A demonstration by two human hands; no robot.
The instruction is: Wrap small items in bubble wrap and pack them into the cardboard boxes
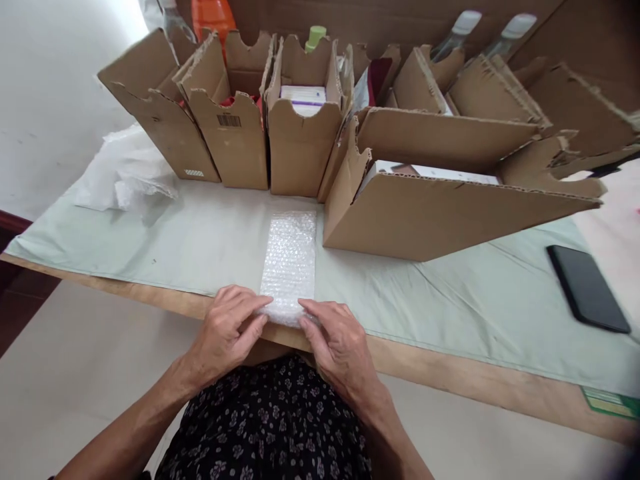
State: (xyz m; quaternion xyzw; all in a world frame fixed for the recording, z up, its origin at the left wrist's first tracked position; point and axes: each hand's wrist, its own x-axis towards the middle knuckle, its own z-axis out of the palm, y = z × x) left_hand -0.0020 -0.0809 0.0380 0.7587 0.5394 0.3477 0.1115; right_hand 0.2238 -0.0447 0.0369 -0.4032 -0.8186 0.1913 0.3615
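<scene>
A strip of clear bubble wrap lies flat on the pale green cloth, its near end folded or rolled over at the table's front edge. My left hand pinches the left side of that near end between thumb and fingers. On the opposite side, my right hand pinches the right corner in the same way. Whether anything is wrapped inside the rolled end, I cannot tell.
Cardboard holders stand in a row at the back, with a wider cardboard box in front at right. Crumpled clear plastic wrap lies at left. A black phone rests at right on the green cloth.
</scene>
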